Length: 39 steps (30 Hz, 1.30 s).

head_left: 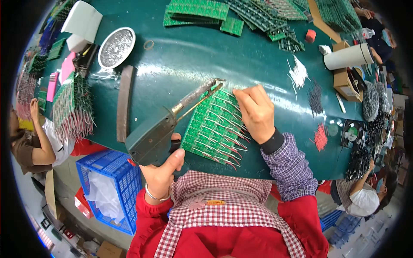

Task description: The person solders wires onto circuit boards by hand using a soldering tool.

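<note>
The fingers of the right hand are pressing together by the top right corner of a green circuit board; what is between them is too small to tell. The fingers of the left hand are wrapping around a dark soldering gun, and its long metal tip is ending close by the board's top edge. The board is lying in the middle of the frame, with white and red wires sticking out past its right side. It is resting on a shiny dark green counter, which is filling most of the top and middle.

One brown bar is lying left of the gun. Three wire piles are sitting at the right: one white pile, one black pile and one red pile. More green boards are lying in stacks along the top, too many to count.

In the upper left, one white dish is holding lots of small shiny bits. At the right, one small cardboard box is holding dark things. At the lower left, one blue crate is holding a white plastic bag.

Farther out in the room, at least three other people are showing: one at the left, two at the right.
</note>
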Available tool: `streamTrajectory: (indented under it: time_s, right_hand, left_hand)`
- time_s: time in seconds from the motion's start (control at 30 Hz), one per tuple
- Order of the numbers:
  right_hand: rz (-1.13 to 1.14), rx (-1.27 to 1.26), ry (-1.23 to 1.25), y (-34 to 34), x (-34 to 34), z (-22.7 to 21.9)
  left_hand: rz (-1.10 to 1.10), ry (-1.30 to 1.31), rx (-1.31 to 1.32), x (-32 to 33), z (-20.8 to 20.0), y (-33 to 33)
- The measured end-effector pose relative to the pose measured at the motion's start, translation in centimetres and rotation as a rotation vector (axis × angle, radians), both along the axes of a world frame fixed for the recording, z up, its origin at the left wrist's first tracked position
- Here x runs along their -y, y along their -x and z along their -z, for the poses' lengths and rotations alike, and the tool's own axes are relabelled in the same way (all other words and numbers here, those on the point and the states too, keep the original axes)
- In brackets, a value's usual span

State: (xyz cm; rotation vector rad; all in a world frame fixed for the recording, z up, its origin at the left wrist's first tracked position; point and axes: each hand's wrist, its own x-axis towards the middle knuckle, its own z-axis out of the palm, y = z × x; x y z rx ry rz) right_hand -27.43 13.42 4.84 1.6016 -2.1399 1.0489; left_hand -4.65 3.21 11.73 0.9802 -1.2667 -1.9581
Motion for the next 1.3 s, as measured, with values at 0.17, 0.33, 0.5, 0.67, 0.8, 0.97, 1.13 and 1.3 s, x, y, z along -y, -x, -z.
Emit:
streamTrajectory:
  time_s: [0.17,0.33,0.5,0.67,0.8,0.97,1.13,1.3]
  right_hand:
    - [-0.06,0.034,-0.032,-0.8,-0.3,0.0]
    - [-0.12,0.04,-0.008,-1.2,0.5,-0.7]
    - [-0.109,0.035,-0.044,-1.1,1.4,0.0]
    - [-0.099,0.025,-0.031,-0.9,1.6,0.4]
    - [-0.109,0.028,-0.05,-0.9,1.7,0.5]
    - [-0.105,0.014,-0.044,-0.9,1.7,0.6]
    - [-0.102,0.007,-0.057,-1.0,1.6,0.6]
    - [-0.1,-0.002,-0.074,-1.0,1.6,0.5]
  left_hand:
    - [-0.008,0.044,0.078,-0.6,1.0,-0.3]
    - [0.015,0.101,0.179,-0.9,1.5,-1.0]
    - [0.064,0.219,0.274,-0.6,2.4,-1.8]
    - [0.086,0.35,0.341,-0.4,3.3,-1.6]
    - [0.114,0.403,0.339,-0.2,3.6,-1.9]
    - [0.144,0.455,0.381,-0.2,4.0,-2.3]
    - [0.154,0.457,0.391,-0.2,3.9,-2.3]
    - [0.159,0.473,0.385,-0.3,4.1,-2.3]
